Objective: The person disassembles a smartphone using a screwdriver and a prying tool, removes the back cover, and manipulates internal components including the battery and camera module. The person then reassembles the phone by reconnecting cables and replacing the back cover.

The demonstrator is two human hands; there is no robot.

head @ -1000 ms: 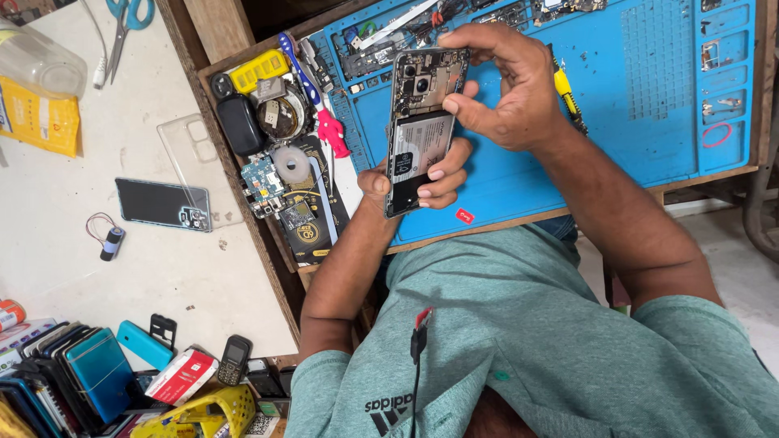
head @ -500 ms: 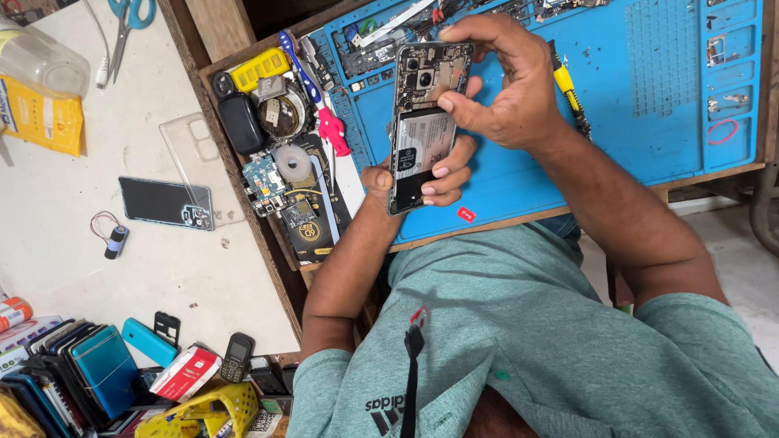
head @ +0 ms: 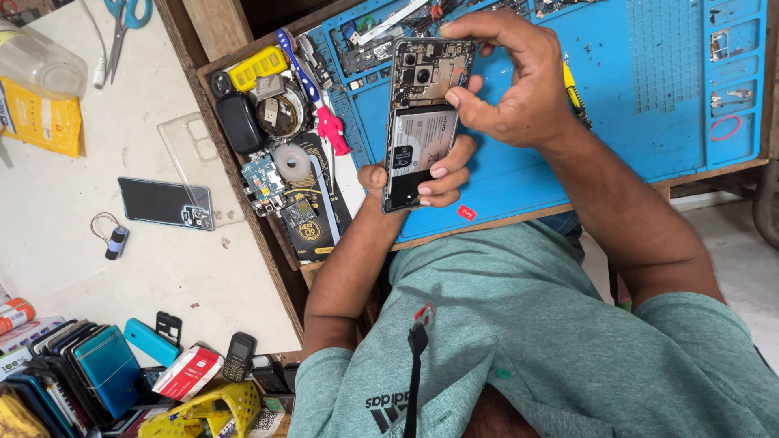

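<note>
Back cover's off: the opened phone (head: pixel 422 122) is up over the blue mat (head: pixel 649 122), left hand (head: pixel 422 174) cupping its near end, right hand (head: pixel 519 81) pinching the far end; battery and board still inside

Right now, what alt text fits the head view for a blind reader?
Both hands hold an opened smartphone, back cover off and battery exposed, above a blue repair mat: left hand at its lower end, right hand at its top.
</note>
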